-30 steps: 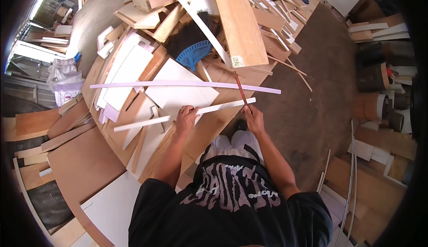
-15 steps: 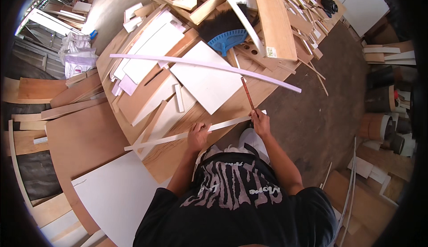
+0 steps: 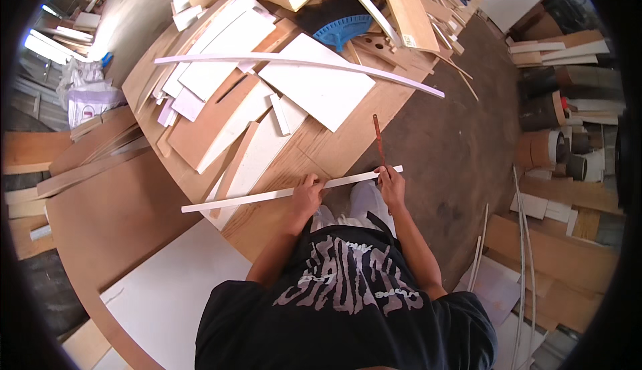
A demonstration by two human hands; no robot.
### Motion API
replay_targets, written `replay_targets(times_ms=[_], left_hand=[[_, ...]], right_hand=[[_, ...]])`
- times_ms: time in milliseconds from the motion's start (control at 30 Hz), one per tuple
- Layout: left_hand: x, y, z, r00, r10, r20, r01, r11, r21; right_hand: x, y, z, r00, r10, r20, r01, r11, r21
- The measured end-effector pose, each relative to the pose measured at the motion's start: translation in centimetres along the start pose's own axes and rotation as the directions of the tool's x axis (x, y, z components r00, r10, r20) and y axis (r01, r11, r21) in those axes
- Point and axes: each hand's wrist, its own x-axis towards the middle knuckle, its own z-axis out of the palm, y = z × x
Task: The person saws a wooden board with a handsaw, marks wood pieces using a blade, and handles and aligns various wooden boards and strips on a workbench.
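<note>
My left hand is closed on a long, narrow white strip held slantwise at the table's near edge, its left part over white and brown boards. My right hand, closed near the strip's right end, grips a thin red stick, like a ruler, that points away from me. Just beyond my hands lie a white square panel and a short white block. A longer pale lilac strip lies across the boards farther back. Whether the red stick touches the white strip is hard to tell.
The wooden table carries stacked offcuts and a blue-headed brush at the back. A brown sheet and white sheet are at left. Board stacks, long thin strips and cylinders line the right side, beside dark floor.
My hands have drawn the white strip back toward my body and the table's near edge, away from the lilac strip. The red stick came along in my right hand. The whole view has also shifted.
</note>
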Motion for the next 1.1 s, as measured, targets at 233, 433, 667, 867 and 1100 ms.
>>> replay_targets(times_ms=[233, 433, 667, 867, 1100], left_hand=[[0.6, 2.9, 2.7, 0.991, 0.130, 0.007, -0.130, 0.991, -0.019], [3.1, 5.1, 5.6, 0.982, 0.164, -0.089, -0.160, 0.986, 0.055], [5.1, 7.3, 7.4, 0.987, 0.126, -0.096, -0.121, 0.991, 0.059], [6.1, 8.9, 9.6, 0.987, 0.137, -0.085, -0.130, 0.988, 0.085], [5.9, 9.9, 11.4, 0.993, 0.079, -0.092, -0.063, 0.984, 0.164]], right_hand=[[-3.1, 1.1, -1.9, 0.996, -0.048, -0.081, 0.050, 0.999, 0.017], [-3.8, 2.4, -4.0, 0.995, -0.009, -0.096, 0.012, 0.999, 0.031], [-0.6, 3.9, -7.9, 0.995, 0.054, -0.084, -0.048, 0.997, 0.062], [2.9, 4.2, -9.7, 1.000, -0.019, 0.008, 0.018, 0.997, 0.079], [5.1, 6.5, -11.2, 1.000, 0.008, 0.028, -0.013, 0.982, 0.186]])
